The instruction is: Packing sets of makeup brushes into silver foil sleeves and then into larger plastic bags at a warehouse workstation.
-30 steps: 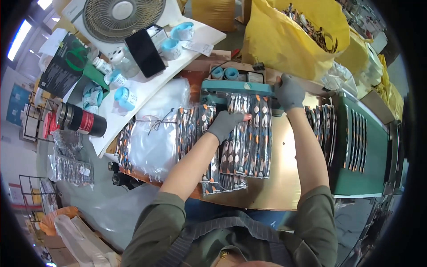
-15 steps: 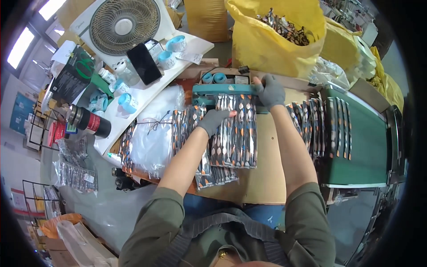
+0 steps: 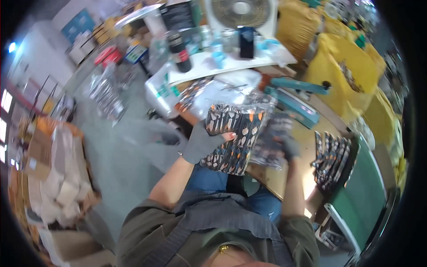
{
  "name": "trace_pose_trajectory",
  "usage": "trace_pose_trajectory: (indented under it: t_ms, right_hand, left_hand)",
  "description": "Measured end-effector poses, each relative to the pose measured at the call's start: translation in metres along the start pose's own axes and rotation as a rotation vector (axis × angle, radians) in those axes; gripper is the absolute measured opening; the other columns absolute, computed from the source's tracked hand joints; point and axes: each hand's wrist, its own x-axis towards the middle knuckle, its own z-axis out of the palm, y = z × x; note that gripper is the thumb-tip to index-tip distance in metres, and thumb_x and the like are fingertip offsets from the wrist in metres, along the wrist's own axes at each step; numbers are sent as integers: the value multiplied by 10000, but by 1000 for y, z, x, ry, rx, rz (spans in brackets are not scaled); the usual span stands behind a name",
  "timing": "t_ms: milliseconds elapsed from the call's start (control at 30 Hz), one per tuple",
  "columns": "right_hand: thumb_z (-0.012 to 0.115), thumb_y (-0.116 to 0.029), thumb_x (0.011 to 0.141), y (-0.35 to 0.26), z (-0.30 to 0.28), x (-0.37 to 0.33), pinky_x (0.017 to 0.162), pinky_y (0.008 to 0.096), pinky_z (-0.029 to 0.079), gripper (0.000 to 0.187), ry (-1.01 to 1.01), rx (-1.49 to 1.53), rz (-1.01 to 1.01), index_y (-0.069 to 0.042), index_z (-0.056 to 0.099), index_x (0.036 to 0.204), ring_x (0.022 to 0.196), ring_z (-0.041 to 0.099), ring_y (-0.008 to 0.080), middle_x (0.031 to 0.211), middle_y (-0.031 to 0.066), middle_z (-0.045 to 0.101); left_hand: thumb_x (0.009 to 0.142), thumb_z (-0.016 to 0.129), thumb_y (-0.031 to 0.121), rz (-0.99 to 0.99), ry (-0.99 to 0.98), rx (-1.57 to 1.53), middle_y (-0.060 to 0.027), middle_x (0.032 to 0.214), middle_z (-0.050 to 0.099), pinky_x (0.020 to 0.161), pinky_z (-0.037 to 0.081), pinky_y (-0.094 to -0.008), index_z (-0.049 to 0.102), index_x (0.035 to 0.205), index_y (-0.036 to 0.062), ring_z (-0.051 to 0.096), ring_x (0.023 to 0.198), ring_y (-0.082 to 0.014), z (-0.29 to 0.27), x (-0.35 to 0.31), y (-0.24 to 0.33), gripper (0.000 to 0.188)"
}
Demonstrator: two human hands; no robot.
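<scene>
In a grey glove with bare fingertips, my left hand (image 3: pixel 201 144) grips a clear plastic pack of slim black sachets (image 3: pixel 235 144), patterned in orange and white. The pack is lifted in front of me, with my thumb across its face. My right hand (image 3: pixel 289 147), gloved the same way, is smeared by motion beside a second dark pack (image 3: pixel 267 151). Whether its fingers grip that pack cannot be made out. Beyond both packs, a teal bag sealer (image 3: pixel 296 109) lies on the bench with its long arm (image 3: pixel 300 84) raised.
More sachets (image 3: pixel 331 155) stand in a row beside a green conveyor belt (image 3: pixel 362 196) on the right. Clear bags (image 3: pixel 222 93) lie behind the held pack. A white shelf (image 3: pixel 231 70) carries a phone (image 3: pixel 246 42), a flask (image 3: pixel 179 53) and a fan (image 3: pixel 241 9). Yellow sacks (image 3: pixel 329 66) stand far right.
My view has swung left. The sealer's arm has gone from lowered to raised, and my right hand has left it. The pack has come off the sealer toward me in my left hand.
</scene>
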Motion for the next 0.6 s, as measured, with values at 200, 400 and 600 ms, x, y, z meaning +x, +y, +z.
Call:
trace_pose_trajectory:
  t_ms: [200, 400, 600]
  right_hand:
    - [638, -184, 657, 92, -178, -41, 863, 365, 496, 578, -282, 478, -179, 21, 497, 1179, 973, 603, 257, 1058, 144, 602]
    - [686, -179, 669, 30, 68, -84, 809, 352, 481, 548, -560, 569, -187, -4, 512, 1158, 915, 582, 218, 1012, 98, 599]
    - [641, 13, 707, -183, 243, -158, 696, 316, 526, 410, -796, 294, -608, 27, 533, 1102, 800, 629, 206, 970, 107, 620]
  left_hand:
    - [725, 762, 182, -225, 150, -274, -17, 757, 642, 528, 447, -225, 651, 913, -3, 558, 593, -70, -26, -32, -33, 286]
    - [886, 581, 260, 119, 84, -149, -34, 858, 595, 752, 425, -277, 601, 1030, 24, 531, 845, -94, -18, -39, -19, 278]
    - [817, 625, 355, -140, 786, 780, -105, 942, 621, 688, 486, -327, 491, 1146, -13, 600, 813, -205, -271, -102, -63, 512]
